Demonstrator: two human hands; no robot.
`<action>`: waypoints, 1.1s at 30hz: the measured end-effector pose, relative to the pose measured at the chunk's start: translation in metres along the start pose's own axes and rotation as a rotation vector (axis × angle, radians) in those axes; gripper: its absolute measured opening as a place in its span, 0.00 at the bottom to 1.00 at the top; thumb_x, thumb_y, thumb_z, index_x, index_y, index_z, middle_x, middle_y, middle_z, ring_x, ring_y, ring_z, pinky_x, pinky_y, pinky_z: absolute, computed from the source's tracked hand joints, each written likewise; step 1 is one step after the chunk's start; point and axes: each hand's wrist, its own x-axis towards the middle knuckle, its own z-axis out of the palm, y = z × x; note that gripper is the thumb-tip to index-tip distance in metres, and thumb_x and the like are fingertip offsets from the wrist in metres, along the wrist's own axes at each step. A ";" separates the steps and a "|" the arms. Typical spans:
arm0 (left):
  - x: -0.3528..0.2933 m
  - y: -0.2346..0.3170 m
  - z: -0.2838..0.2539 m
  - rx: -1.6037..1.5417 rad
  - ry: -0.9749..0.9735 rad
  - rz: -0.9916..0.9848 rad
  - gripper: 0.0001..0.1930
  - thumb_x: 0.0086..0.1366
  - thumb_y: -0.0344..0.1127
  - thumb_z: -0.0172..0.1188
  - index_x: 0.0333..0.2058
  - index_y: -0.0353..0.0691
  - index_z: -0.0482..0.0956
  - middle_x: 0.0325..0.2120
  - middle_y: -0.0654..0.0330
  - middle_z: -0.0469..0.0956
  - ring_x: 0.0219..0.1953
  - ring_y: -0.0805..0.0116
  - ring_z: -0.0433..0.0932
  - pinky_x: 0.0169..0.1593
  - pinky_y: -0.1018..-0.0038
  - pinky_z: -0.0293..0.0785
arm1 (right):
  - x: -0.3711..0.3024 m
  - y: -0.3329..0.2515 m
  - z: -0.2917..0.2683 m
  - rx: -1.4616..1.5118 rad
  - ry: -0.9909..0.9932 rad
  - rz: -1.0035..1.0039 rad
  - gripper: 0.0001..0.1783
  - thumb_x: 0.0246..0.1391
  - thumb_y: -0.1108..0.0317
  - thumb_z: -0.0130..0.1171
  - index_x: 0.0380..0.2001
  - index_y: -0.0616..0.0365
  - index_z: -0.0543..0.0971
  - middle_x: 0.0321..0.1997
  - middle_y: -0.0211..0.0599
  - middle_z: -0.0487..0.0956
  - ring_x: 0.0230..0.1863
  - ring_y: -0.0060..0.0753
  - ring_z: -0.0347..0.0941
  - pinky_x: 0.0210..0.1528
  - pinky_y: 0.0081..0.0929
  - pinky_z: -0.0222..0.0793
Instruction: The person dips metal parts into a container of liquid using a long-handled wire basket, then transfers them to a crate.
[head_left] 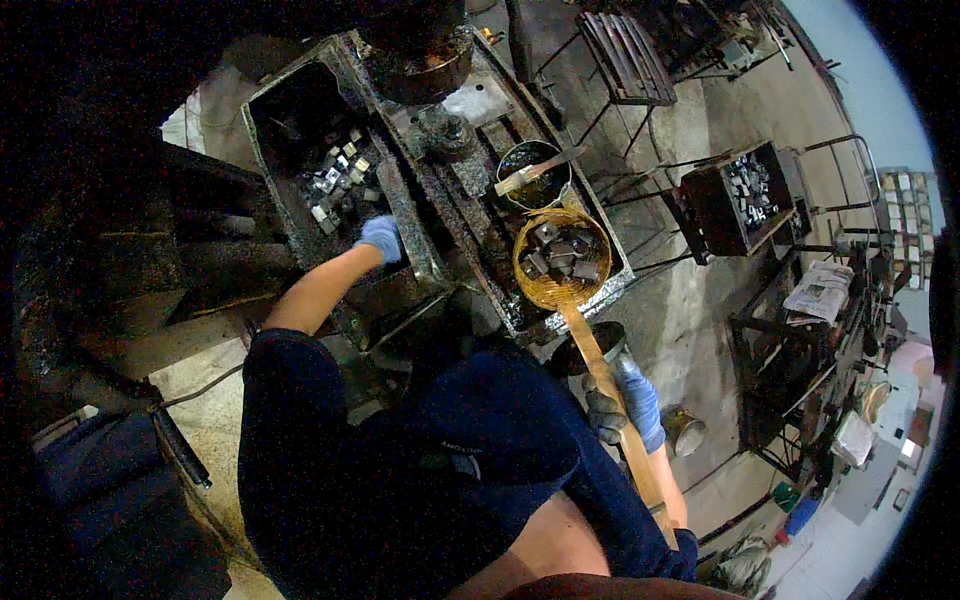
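My right hand (pixel 640 405), in a blue glove with dark grey fingers, is closed around the long flat wooden handle (pixel 598 362) of a wicker basket (pixel 541 290). Several dark metal blocks (pixel 586 270) lie in the basket, which sits over the near end of a grimy metal bench. My left hand (pixel 378 238), also gloved in blue, reaches over the near right side of a deep black trough (pixel 270 165). Its fingers point down and are too dark and blurred to read. Beside it in the trough is a pile of small blocks (pixel 340 180), some shiny, some blackened.
Behind the basket, a brush (pixel 540 172) lies across a round pot (pixel 563 200) of dark liquid. A slatted stool (pixel 628 58) stands farther back. To the right are a box (pixel 715 210) of blocks, a metal rack holding newspaper (pixel 820 292), and a can (pixel 684 432) on the floor.
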 end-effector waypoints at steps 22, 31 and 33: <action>-0.042 -0.020 -0.116 -1.005 0.601 -0.320 0.21 0.47 0.37 0.63 0.40 0.34 0.74 0.33 0.56 0.76 0.33 0.69 0.75 0.37 0.75 0.72 | -0.013 -0.011 0.022 0.095 -0.074 0.013 0.27 0.52 0.45 0.44 0.41 0.61 0.68 0.12 0.24 0.61 0.10 0.18 0.58 0.09 0.18 0.57; -0.148 0.190 -0.190 -0.650 0.618 0.674 0.16 0.47 0.36 0.57 0.38 0.47 0.75 0.30 0.55 0.76 0.30 0.62 0.77 0.34 0.70 0.72 | -0.013 -0.013 0.015 0.126 -0.208 0.119 0.25 0.51 0.45 0.45 0.43 0.54 0.67 0.18 0.25 0.62 0.12 0.17 0.55 0.07 0.13 0.49; -0.143 0.216 -0.183 -0.406 0.546 0.736 0.16 0.47 0.39 0.57 0.37 0.49 0.75 0.31 0.55 0.75 0.31 0.59 0.76 0.33 0.67 0.72 | -0.012 -0.009 0.015 0.063 -0.147 0.093 0.25 0.51 0.44 0.45 0.42 0.54 0.68 0.17 0.24 0.63 0.11 0.17 0.55 0.07 0.13 0.50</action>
